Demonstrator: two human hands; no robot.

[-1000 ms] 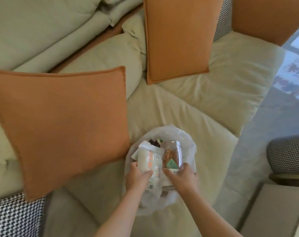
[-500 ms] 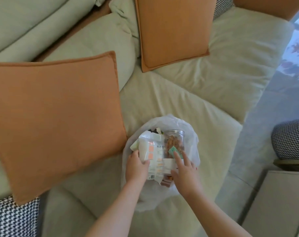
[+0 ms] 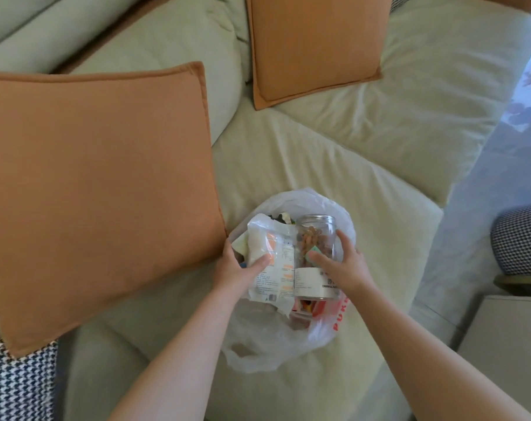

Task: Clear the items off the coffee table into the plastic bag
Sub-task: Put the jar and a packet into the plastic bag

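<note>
The right hand (image 3: 346, 265) curls its fingers and thumb round the clear snack jar (image 3: 315, 238). The left hand (image 3: 236, 265) pinches the white snack packet (image 3: 270, 247), just left of the jar. Both stand inside the plastic bag (image 3: 288, 344), which sits open on the pale green sofa (image 3: 379, 147). This looks like the settling step; next calls for letting go without tipping the jar. The jar is transparent, white-labelled, with brown snacks inside.
</note>
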